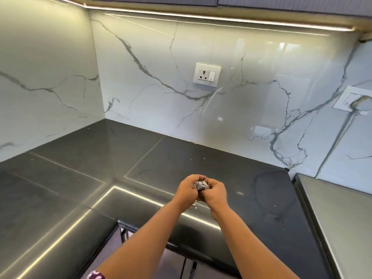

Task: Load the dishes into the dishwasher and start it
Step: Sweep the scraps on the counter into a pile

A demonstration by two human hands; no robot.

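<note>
Low centre of the frame, I see my left hand and right hand pinching a small speckled packet, fingers curled, over the dark surface. No dishes or dishwasher in view; I judge loading unconfirmed, starting still ahead.

Bright under-cabinet strip light glares (edges bowed).

The dark grey stone desk looks smooth and glossy, as does the white grey-veined marble-look wall panel.

small crumpled packet | speckled purple-white | pinched between both hands
</note>
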